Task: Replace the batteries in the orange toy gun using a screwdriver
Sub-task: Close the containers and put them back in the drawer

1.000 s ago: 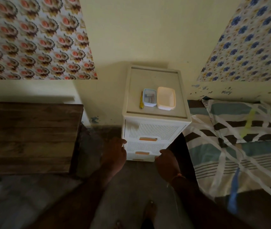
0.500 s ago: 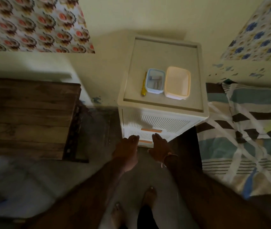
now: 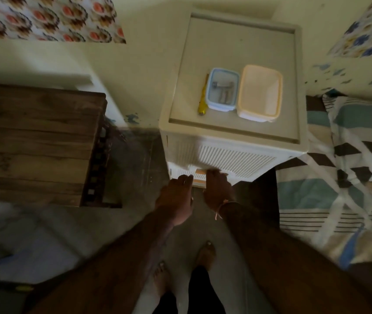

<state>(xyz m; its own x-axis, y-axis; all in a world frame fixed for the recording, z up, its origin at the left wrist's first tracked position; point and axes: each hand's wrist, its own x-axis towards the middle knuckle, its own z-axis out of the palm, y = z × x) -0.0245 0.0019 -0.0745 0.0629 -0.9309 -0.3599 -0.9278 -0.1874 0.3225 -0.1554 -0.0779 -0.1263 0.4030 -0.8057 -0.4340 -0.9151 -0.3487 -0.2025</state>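
Fingers: both sets reach a lower drawer front of the plastic drawer cabinet (image 3: 230,155); blur hides whether they grip, so I cannot tell.
Left hand (image 3: 176,200): extended down, beside the orange handle (image 3: 199,172).
Right hand (image 3: 217,189): fingertips at that handle, probably to pull.
Screwdriver (image 3: 203,100): on the cabinet top, ready beside the blue-rimmed box (image 3: 222,92).
Toy gun: unseen.

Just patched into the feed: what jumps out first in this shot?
Both hands, left and right, reach down to a lower drawer of a white drawer unit against the wall. On its top lie a yellow screwdriver, a blue-rimmed box with something grey inside, and an open cream tub side by side. A wooden table stands left, a patterned bed right.
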